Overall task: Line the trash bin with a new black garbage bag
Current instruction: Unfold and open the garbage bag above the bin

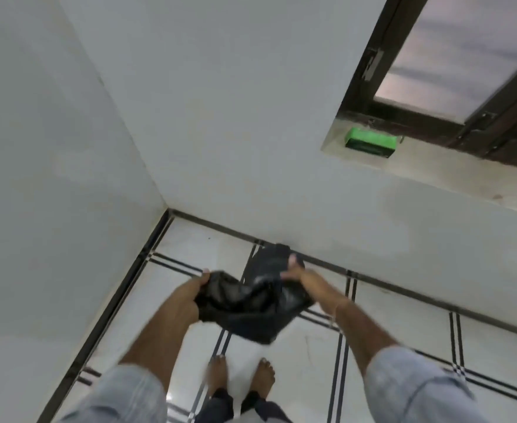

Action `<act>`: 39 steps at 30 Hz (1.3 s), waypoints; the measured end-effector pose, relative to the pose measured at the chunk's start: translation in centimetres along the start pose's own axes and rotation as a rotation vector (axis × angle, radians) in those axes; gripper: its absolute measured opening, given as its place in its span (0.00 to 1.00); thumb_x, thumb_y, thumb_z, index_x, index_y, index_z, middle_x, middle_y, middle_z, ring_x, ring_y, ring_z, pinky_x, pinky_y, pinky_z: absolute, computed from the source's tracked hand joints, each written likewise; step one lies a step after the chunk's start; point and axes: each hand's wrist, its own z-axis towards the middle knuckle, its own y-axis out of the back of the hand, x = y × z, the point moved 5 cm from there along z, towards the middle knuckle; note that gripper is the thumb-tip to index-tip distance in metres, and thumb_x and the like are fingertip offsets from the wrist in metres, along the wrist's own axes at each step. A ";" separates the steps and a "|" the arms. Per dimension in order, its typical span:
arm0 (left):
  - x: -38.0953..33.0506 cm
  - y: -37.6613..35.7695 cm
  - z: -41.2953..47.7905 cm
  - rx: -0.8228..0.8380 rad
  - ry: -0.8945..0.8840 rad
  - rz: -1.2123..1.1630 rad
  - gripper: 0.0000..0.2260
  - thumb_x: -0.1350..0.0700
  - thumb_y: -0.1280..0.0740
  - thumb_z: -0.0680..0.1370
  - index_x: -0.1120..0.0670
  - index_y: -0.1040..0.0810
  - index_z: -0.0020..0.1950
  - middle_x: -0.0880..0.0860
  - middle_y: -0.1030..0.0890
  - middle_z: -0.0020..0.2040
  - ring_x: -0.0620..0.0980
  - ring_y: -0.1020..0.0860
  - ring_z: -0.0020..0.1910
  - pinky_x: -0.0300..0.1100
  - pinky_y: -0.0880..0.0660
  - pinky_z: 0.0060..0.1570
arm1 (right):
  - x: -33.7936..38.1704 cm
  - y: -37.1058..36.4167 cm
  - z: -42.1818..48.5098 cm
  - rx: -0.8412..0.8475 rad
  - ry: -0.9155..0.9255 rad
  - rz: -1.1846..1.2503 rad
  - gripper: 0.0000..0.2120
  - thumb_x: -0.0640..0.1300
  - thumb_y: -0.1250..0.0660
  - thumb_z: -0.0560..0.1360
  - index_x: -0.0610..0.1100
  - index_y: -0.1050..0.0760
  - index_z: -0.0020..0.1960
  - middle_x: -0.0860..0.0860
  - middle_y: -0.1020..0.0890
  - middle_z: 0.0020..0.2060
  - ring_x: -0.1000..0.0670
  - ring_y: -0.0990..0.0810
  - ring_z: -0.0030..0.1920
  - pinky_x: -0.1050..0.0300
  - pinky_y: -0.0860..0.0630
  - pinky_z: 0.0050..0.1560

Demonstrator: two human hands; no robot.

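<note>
Nearest the camera, two bare feet (263, 378) stand on the white tiled floor (388, 325), which is crossed by thin dark double lines. Light rolled sleeves (413, 389) frame both forearms, which reach forward and down.

The left hand (194, 288) grips the left edge of the black garbage bag (251, 309), fingers curled over the crumpled plastic. The right hand (294, 271) is clamped on the bag's far right side, its fingers wrapped round the material, though motion blur softens the detail. The bag hangs between the two hands above the floor, bunched and sagging in front of the feet, its lower corner drooping free.

Just beyond the bag, against the dark skirting, sits a dark shape (268, 257); I cannot tell whether it is the bin or more of the bag.

Farther up, pale walls (251, 117) meet in a corner at the left. A green box (370, 141) lies on the stone window sill (434, 166), under a dark-framed window (452, 56).
</note>
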 end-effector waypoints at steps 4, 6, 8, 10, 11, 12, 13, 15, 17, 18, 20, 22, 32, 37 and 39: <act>-9.2 -3.7 -2.4 0.052 -0.356 -0.132 0.13 0.49 0.35 0.83 0.56 0.16 0.52 0.62 0.19 0.64 0.58 0.16 0.53 0.57 0.19 0.51 | 10.1 4.0 0.1 -0.221 0.346 0.219 0.36 0.72 0.49 0.81 0.47 0.18 0.66 0.49 0.16 0.64 0.49 0.19 0.64 0.48 0.26 0.72; -13.1 -6.1 -5.6 0.119 -0.634 -0.076 0.15 0.46 0.30 0.79 0.56 0.14 0.42 0.57 0.13 0.50 0.52 0.15 0.40 0.44 0.19 0.36 | 14.3 6.1 -1.8 -0.706 0.767 -0.049 0.31 0.72 0.48 0.80 0.55 0.23 0.71 0.59 0.17 0.65 0.57 0.20 0.64 0.52 0.27 0.71; -12.5 -5.8 -5.0 0.016 -0.721 0.151 0.14 0.48 0.28 0.77 0.56 0.15 0.38 0.51 0.14 0.40 0.50 0.18 0.38 0.37 0.23 0.37 | 13.4 4.0 -1.5 -0.868 0.875 -0.533 0.30 0.71 0.52 0.82 0.56 0.26 0.73 0.58 0.16 0.61 0.54 0.19 0.58 0.54 0.27 0.58; -8.1 -3.4 -1.7 -0.047 -0.513 0.217 0.08 0.54 0.30 0.79 0.57 0.15 0.47 0.59 0.14 0.52 0.53 0.20 0.46 0.41 0.23 0.44 | 7.1 0.2 1.6 -0.455 0.472 -0.881 0.36 0.75 0.55 0.79 0.53 0.22 0.65 0.50 0.15 0.58 0.43 0.17 0.59 0.49 0.27 0.58; -5.6 -1.9 0.0 -0.035 -0.339 0.206 0.10 0.56 0.31 0.80 0.62 0.17 0.54 0.64 0.17 0.60 0.56 0.20 0.49 0.46 0.23 0.51 | 3.5 -1.0 2.5 -0.244 0.269 -0.855 0.37 0.76 0.53 0.78 0.52 0.20 0.65 0.48 0.15 0.61 0.42 0.18 0.63 0.49 0.27 0.63; -3.7 -0.3 0.6 -0.027 -0.198 0.190 0.14 0.55 0.30 0.80 0.65 0.18 0.58 0.67 0.19 0.63 0.58 0.19 0.51 0.51 0.23 0.56 | 1.2 -1.7 2.7 -0.115 0.168 -0.697 0.37 0.75 0.50 0.78 0.50 0.18 0.65 0.48 0.16 0.63 0.43 0.19 0.66 0.50 0.27 0.67; -2.4 1.3 1.0 -0.023 -0.104 0.149 0.17 0.52 0.29 0.80 0.65 0.19 0.60 0.67 0.19 0.62 0.61 0.18 0.53 0.57 0.23 0.59 | 0.3 -2.0 2.8 -0.045 0.123 -0.459 0.37 0.74 0.49 0.79 0.48 0.16 0.63 0.48 0.15 0.62 0.45 0.19 0.66 0.51 0.27 0.70; -1.8 3.3 1.4 -0.029 -0.051 0.089 0.20 0.48 0.29 0.79 0.63 0.19 0.62 0.66 0.18 0.60 0.64 0.18 0.56 0.63 0.23 0.58 | -0.7 -1.4 2.5 0.000 0.068 0.023 0.37 0.71 0.49 0.81 0.44 0.14 0.60 0.45 0.12 0.57 0.47 0.14 0.59 0.56 0.21 0.63; -2.8 4.4 1.4 -0.035 -0.074 -0.008 0.17 0.46 0.33 0.81 0.60 0.19 0.57 0.64 0.17 0.58 0.62 0.18 0.51 0.62 0.21 0.48 | 0.2 0.0 1.8 -0.045 0.037 0.324 0.39 0.71 0.53 0.81 0.43 0.16 0.64 0.42 0.12 0.56 0.48 0.12 0.53 0.60 0.17 0.49; -3.5 4.7 1.5 -0.029 -0.098 -0.068 0.16 0.46 0.34 0.81 0.59 0.19 0.55 0.63 0.16 0.54 0.61 0.17 0.47 0.59 0.21 0.41 | 0.7 0.7 1.5 -0.077 0.039 0.432 0.40 0.71 0.54 0.81 0.43 0.18 0.66 0.41 0.13 0.58 0.46 0.13 0.54 0.57 0.16 0.48; -4.9 4.8 1.5 0.011 -0.148 -0.155 0.16 0.45 0.35 0.82 0.58 0.19 0.52 0.61 0.13 0.44 0.58 0.14 0.40 0.52 0.19 0.30 | 1.2 2.0 1.3 -0.155 0.082 0.582 0.42 0.71 0.56 0.81 0.41 0.23 0.71 0.40 0.16 0.63 0.42 0.16 0.61 0.47 0.19 0.61; -6.0 4.4 1.3 0.098 -0.208 -0.198 0.17 0.45 0.36 0.82 0.58 0.19 0.51 0.60 0.13 0.40 0.57 0.13 0.35 0.50 0.19 0.26 | 1.2 2.2 1.1 -0.209 0.109 0.660 0.43 0.71 0.56 0.81 0.40 0.26 0.74 0.40 0.18 0.67 0.39 0.20 0.67 0.40 0.26 0.72; -9.6 2.9 0.1 0.320 -0.418 -0.148 0.17 0.48 0.36 0.82 0.57 0.13 0.46 0.59 0.12 0.47 0.56 0.13 0.44 0.53 0.16 0.37 | 0.5 -0.3 -0.9 -0.124 0.256 0.610 0.45 0.76 0.53 0.77 0.40 0.17 0.65 0.41 0.15 0.61 0.40 0.17 0.65 0.49 0.19 0.60; -9.3 2.4 0.2 0.278 -0.370 -0.101 0.16 0.47 0.33 0.81 0.59 0.18 0.57 0.60 0.13 0.49 0.58 0.13 0.44 0.52 0.16 0.36 | 1.9 -0.8 -0.4 -0.239 0.199 0.187 0.41 0.79 0.48 0.70 0.50 0.12 0.57 0.49 0.12 0.55 0.45 0.15 0.60 0.52 0.25 0.68; -9.7 2.5 0.4 0.247 -0.392 -0.110 0.14 0.48 0.33 0.82 0.59 0.18 0.56 0.58 0.12 0.46 0.55 0.13 0.42 0.49 0.17 0.35 | 3.2 -0.3 0.0 -0.233 0.205 0.279 0.43 0.79 0.48 0.71 0.47 0.15 0.62 0.46 0.12 0.55 0.44 0.14 0.61 0.54 0.21 0.61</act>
